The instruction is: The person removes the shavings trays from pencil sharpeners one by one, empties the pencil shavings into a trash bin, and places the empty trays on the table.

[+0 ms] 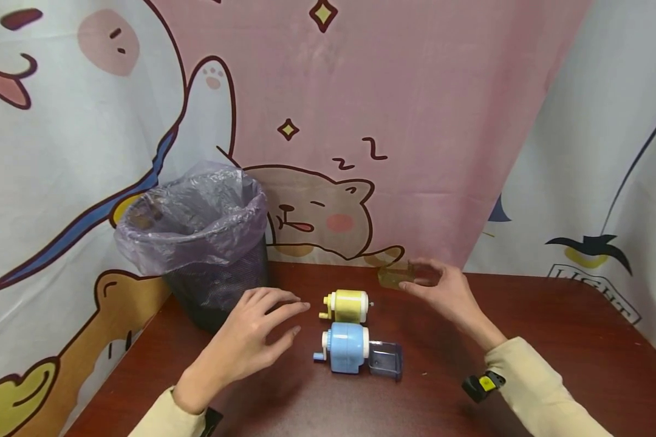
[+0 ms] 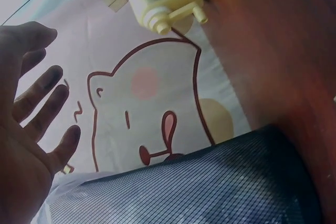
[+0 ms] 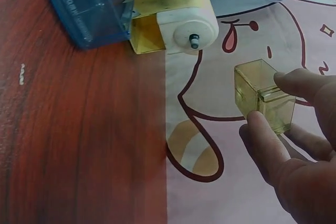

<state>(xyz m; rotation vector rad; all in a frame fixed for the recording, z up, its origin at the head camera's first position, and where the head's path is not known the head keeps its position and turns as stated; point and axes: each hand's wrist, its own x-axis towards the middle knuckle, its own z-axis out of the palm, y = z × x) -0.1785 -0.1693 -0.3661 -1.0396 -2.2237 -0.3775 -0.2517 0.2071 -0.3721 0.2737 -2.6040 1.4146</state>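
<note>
My right hand pinches a clear yellow pencil sharpener drawer between thumb and fingers, raised near the back edge of the table. The yellow hand-crank pencil sharpener lies to its left, with an empty slot in its body visible in the right wrist view. In front of it sits a blue pencil sharpener, its clear dark-blue drawer pulled out on the right side. My left hand, fingers loosely bent and holding nothing, hovers left of both sharpeners, near their cranks.
A black mesh trash bin lined with a purple plastic bag stands at the back left, close to my left hand. Behind the dark red wooden table hangs a cartoon-printed curtain. A small pale scrap lies on the tabletop.
</note>
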